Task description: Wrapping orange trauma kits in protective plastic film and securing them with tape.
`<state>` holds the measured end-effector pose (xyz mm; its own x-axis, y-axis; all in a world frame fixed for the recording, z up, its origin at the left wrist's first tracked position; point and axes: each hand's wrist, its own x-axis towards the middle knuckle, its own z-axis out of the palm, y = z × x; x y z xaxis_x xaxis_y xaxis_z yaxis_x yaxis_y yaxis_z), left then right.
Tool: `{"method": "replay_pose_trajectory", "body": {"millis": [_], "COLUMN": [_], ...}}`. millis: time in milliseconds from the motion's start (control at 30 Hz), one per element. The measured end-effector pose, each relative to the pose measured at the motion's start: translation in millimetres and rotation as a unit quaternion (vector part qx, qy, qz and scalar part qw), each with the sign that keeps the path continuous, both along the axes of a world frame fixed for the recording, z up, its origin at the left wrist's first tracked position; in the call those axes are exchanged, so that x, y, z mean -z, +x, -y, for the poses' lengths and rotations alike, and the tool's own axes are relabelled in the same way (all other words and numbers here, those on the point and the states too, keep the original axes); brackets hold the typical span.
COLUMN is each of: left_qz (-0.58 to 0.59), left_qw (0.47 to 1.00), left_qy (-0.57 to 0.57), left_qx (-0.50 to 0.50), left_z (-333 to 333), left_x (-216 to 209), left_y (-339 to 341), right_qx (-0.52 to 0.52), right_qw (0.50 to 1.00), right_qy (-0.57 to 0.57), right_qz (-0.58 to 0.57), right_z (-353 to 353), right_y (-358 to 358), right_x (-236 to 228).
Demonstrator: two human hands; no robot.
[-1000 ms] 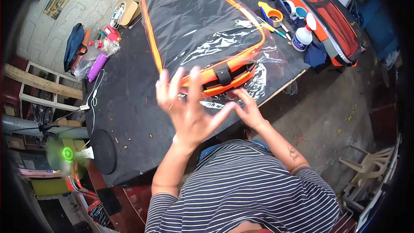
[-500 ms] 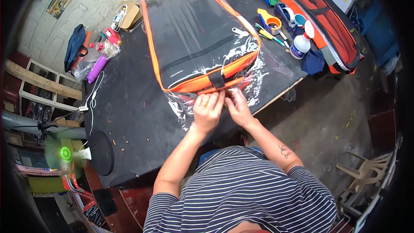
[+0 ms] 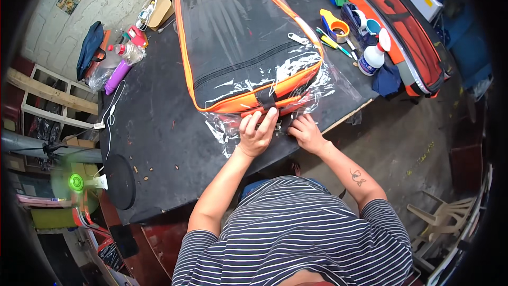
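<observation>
A black bag with orange edging (image 3: 248, 47) lies on the dark table inside a clear plastic cover (image 3: 338, 86). A black strap tab (image 3: 265, 97) sits at the middle of its near end. My left hand (image 3: 257, 133) is at that near end just below the tab, its fingers bent and closed on the plastic. Right of it, my right hand (image 3: 308, 133) has its fingers curled on the loose plastic close to the table's front edge. The fingertips of both hands are partly hidden by glare and folds.
To the right stand a white spray bottle (image 3: 372, 56), a tape dispenser (image 3: 336, 25), pens (image 3: 334, 42) and a red-and-black bag (image 3: 394, 26). At left are a purple bottle (image 3: 118, 77), a white cable (image 3: 111, 116), a black disc (image 3: 119, 181) and a green fan (image 3: 77, 182).
My right hand has moved slightly right, away from the left hand, and its fingers have curled in. The left thumb has shifted up toward the strap tab. The whole view has shifted a little.
</observation>
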<state>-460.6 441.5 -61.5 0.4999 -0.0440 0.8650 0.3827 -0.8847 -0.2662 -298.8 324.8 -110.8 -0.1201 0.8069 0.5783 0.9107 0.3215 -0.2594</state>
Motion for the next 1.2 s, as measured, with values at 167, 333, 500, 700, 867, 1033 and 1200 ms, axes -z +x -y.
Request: {"method": "replay_pose_trajectory", "body": {"millis": [167, 333, 500, 700, 867, 1033, 1200], "left_qz": [-0.073, -0.165, -0.175, -0.086, 0.075, 0.037, -0.102], "left_qw": [0.997, 0.980, 0.907, 0.974, 0.974, 0.996, 0.975], "left_qy": [-0.036, -0.107, -0.372, -0.038, 0.045, -0.083, -0.191], "left_qx": [-0.009, 0.001, 0.092, 0.208, 0.210, 0.017, -0.043], "left_z": [0.6, 5.2, 19.1, 31.4, 37.3, 37.5, 48.4], "left_x": [-27.8, 6.9, 28.7, 8.3, -21.3, -56.7, -63.9], "left_y": [11.8, 23.0, 20.9, -0.6, 2.5, 15.5, 16.8], "right_qx": [-0.018, 0.077, 0.084, 0.076, 0.076, -0.001, -0.052], "right_qw": [0.992, 0.994, 0.994, 0.997, 0.996, 0.997, 0.990], "right_qy": [0.121, 0.060, 0.029, -0.017, -0.019, 0.015, -0.112], "right_qz": [0.017, -0.047, -0.057, -0.017, -0.036, -0.069, -0.071], "right_z": [-25.0, -34.9, -39.0, -34.3, -29.9, -41.5, -26.9], "right_y": [8.6, 21.9, 15.8, 22.2, 18.1, 28.1, 42.9], "right_x": [-62.0, -25.1, -33.5, -46.3, -46.3, -28.3, -47.4]}}
